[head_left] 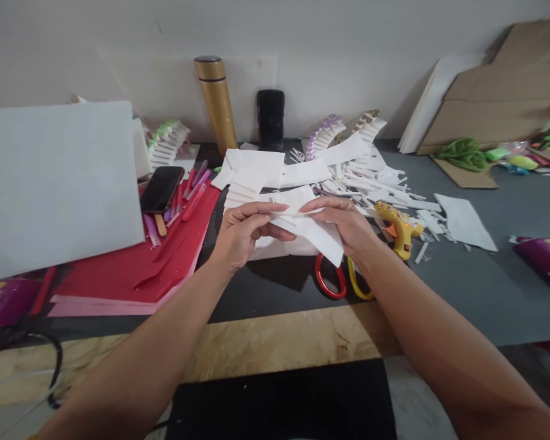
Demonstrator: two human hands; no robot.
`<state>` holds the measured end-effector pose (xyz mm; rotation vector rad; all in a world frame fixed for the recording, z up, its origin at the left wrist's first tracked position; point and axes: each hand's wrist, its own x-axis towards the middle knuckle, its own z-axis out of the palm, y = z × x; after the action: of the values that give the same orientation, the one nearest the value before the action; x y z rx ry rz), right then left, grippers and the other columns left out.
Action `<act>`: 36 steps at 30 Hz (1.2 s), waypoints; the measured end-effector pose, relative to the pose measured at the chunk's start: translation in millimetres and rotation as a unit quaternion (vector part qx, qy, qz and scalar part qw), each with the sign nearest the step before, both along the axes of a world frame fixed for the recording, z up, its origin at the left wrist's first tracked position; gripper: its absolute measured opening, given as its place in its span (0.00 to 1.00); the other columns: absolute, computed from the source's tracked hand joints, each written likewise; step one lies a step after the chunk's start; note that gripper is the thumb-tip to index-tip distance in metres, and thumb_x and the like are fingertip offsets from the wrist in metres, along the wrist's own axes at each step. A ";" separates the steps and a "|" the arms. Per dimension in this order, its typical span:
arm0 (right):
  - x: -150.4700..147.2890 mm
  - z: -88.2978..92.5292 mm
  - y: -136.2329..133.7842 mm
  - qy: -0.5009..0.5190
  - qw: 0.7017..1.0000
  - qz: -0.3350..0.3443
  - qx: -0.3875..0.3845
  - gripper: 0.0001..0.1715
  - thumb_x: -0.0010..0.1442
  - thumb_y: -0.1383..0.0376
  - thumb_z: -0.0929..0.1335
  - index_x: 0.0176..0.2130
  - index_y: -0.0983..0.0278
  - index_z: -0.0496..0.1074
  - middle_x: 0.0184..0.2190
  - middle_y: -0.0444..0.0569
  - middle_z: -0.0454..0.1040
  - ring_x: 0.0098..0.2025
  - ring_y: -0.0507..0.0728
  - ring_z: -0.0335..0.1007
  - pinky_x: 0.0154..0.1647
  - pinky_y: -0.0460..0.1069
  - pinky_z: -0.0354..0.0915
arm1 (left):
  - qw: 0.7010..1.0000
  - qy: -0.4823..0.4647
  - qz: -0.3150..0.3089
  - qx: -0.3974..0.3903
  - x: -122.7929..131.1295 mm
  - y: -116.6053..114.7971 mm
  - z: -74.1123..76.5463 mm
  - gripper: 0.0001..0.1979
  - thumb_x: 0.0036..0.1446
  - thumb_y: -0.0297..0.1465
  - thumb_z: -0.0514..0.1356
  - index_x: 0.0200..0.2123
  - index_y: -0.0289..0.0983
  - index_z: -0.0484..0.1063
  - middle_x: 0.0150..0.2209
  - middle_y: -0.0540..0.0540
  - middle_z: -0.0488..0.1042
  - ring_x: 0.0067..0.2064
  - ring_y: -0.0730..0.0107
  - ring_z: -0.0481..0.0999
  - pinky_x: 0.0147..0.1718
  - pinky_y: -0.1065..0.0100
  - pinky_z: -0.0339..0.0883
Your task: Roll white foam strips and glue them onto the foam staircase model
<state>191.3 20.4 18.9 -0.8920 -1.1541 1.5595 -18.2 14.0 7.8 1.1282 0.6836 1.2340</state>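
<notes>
A strip of white paper is pinched between both hands above the table. My left hand is closed on its left part, thumb and forefinger pressed together. On the other side, my right hand grips the same strip near a fold, with its fingertips partly hidden. Under and behind the hands lie more white paper pieces, some cut into steps. Below my right hand, scissors with one red handle loop and one yellow loop rest on the table, their blades covered.
A yellow glue gun lies right of the hands, near white paper scraps. Behind stand a gold flask and a black case. At left are red sheets, a phone and a white board.
</notes>
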 end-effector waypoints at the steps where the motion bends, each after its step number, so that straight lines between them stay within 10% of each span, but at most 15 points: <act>1: -0.1 0.4 -0.7 -0.002 1.000 -0.001 0.003 0.07 0.47 0.68 0.74 0.29 0.60 0.85 0.17 0.42 0.75 0.16 0.48 0.60 0.16 0.44 0.51 | 1.000 0.000 0.002 -0.002 0.2 -0.6 0.7 0.09 0.53 0.28 0.65 0.36 0.36 0.85 0.27 0.47 0.83 0.27 0.60 0.85 0.35 0.59 0.83; 11: 7.2 -4.8 1.6 -0.088 0.987 0.031 0.128 0.11 0.54 0.61 0.72 0.34 0.61 0.86 0.32 0.47 0.80 0.27 0.50 0.66 0.25 0.46 0.57 | 0.992 0.100 0.064 0.033 -2.3 7.7 -8.4 0.15 0.51 0.37 0.73 0.40 0.35 0.83 0.29 0.47 0.82 0.28 0.64 0.84 0.30 0.65 0.82; 17: 10.1 1.0 5.9 -0.102 0.994 -0.011 0.036 0.25 0.55 0.49 0.76 0.47 0.59 0.84 0.36 0.48 0.82 0.29 0.51 0.71 0.28 0.46 0.63 | 0.971 0.206 0.089 0.087 -3.2 6.2 -3.8 0.17 0.56 0.39 0.70 0.44 0.34 0.81 0.31 0.46 0.83 0.29 0.62 0.85 0.30 0.69 0.78; 21: 10.3 -0.1 5.0 -0.171 0.985 -0.001 0.039 0.21 0.44 0.54 0.82 0.34 0.64 0.85 0.28 0.47 0.80 0.27 0.51 0.70 0.27 0.46 0.63 | 0.967 0.223 0.082 0.095 -2.9 5.6 -1.9 0.17 0.56 0.40 0.70 0.43 0.34 0.81 0.34 0.45 0.84 0.30 0.63 0.85 0.30 0.70 0.77; 30: 7.5 0.9 8.2 -0.206 0.964 -0.053 0.157 0.12 0.43 0.60 0.81 0.31 0.62 0.85 0.31 0.46 0.81 0.33 0.54 0.73 0.34 0.48 0.67 | 0.973 0.222 0.039 0.057 -6.6 7.4 -0.5 0.18 0.59 0.40 0.68 0.46 0.33 0.81 0.27 0.45 0.83 0.30 0.61 0.86 0.31 0.69 0.76; 36: 11.0 -6.5 11.1 -0.119 0.990 -0.034 0.067 0.17 0.42 0.60 0.82 0.36 0.60 0.86 0.32 0.46 0.84 0.30 0.53 0.74 0.32 0.48 0.69 | 0.991 0.125 0.025 0.047 -8.2 7.3 1.4 0.15 0.57 0.37 0.70 0.45 0.34 0.82 0.27 0.47 0.83 0.28 0.64 0.85 0.33 0.69 0.79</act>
<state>202.3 31.5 12.4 -1.0361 -1.3651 1.3287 -26.4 21.3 9.2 1.3672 0.8533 1.1881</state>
